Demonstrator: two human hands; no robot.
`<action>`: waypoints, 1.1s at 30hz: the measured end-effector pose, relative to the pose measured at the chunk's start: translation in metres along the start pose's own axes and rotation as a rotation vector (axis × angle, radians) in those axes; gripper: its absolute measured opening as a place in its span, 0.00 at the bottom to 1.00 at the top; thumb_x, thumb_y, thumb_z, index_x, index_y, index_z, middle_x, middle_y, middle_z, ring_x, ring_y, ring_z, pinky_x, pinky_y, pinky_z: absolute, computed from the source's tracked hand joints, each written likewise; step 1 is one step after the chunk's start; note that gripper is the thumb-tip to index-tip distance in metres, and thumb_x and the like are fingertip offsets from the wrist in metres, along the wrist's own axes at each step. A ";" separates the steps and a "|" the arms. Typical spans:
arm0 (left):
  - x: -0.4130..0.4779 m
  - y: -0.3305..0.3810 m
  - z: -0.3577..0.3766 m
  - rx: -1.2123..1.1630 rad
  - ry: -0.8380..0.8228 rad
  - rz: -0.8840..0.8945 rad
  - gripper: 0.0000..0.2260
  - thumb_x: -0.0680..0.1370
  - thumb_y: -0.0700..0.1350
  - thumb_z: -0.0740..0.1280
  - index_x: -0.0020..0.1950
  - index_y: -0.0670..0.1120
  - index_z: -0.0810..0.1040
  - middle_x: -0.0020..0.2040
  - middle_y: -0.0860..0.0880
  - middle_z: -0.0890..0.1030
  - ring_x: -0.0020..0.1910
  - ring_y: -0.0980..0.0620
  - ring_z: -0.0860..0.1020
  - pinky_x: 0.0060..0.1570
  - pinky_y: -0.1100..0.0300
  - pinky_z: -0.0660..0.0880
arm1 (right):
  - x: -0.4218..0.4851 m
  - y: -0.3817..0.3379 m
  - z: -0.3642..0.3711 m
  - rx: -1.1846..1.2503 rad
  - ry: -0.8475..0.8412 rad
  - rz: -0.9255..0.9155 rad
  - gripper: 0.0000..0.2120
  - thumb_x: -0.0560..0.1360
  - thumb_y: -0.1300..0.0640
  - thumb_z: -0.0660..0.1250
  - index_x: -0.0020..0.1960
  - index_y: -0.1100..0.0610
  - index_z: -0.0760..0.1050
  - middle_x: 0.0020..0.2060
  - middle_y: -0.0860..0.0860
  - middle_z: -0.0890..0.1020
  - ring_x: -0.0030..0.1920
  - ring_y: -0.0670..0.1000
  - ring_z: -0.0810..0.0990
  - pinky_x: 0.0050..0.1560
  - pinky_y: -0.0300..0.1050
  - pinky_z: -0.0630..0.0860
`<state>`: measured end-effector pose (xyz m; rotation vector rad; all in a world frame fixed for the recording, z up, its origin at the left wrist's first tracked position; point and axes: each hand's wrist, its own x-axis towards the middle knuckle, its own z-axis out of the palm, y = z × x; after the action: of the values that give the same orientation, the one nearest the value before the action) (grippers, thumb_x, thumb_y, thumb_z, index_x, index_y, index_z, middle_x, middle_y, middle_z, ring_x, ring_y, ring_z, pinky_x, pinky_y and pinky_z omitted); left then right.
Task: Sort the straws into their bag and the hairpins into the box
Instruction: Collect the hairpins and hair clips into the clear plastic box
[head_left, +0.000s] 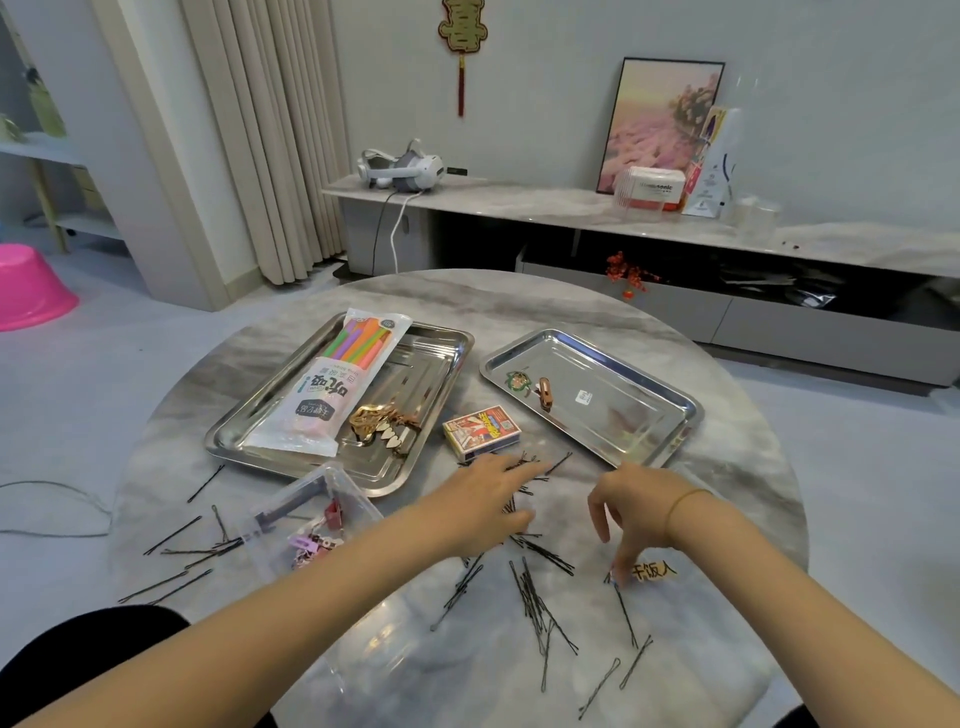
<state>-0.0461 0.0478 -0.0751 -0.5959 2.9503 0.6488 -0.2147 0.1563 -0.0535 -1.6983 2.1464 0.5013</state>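
Black hairpins (535, 603) mostly right of the box (311, 514) | straw bag (332, 395) behind the box | step: gathering hairpins | your left hand (483, 493) flat on them, right hand (628, 509) pinching one | next: carry it left into the box

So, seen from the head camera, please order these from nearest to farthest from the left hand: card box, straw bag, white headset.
1. Card box, just beyond the left hand.
2. Straw bag, on the tray to the left.
3. White headset, on the far cabinet.
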 end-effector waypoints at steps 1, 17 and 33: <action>0.002 0.002 0.003 -0.042 -0.024 -0.006 0.25 0.80 0.51 0.59 0.76 0.57 0.54 0.74 0.49 0.59 0.73 0.50 0.57 0.70 0.52 0.60 | 0.000 0.001 0.002 -0.036 -0.015 0.011 0.18 0.58 0.45 0.80 0.44 0.48 0.79 0.39 0.44 0.75 0.41 0.48 0.74 0.35 0.40 0.70; 0.015 0.010 0.001 -1.524 -0.144 -0.537 0.18 0.81 0.53 0.57 0.62 0.41 0.73 0.60 0.38 0.77 0.54 0.41 0.79 0.52 0.55 0.78 | -0.004 0.018 -0.007 1.165 0.301 -0.244 0.08 0.72 0.58 0.72 0.48 0.61 0.80 0.33 0.47 0.82 0.34 0.43 0.77 0.34 0.32 0.71; 0.012 -0.011 -0.010 -1.862 0.033 -0.778 0.07 0.78 0.40 0.62 0.47 0.37 0.77 0.38 0.44 0.72 0.33 0.53 0.72 0.26 0.67 0.74 | 0.045 0.003 0.005 0.958 0.545 -0.072 0.09 0.76 0.59 0.65 0.55 0.51 0.80 0.51 0.47 0.82 0.52 0.46 0.79 0.56 0.38 0.75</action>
<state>-0.0529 0.0298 -0.0726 -1.4663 0.9360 2.8042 -0.2269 0.1210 -0.0801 -1.3771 2.0652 -0.9762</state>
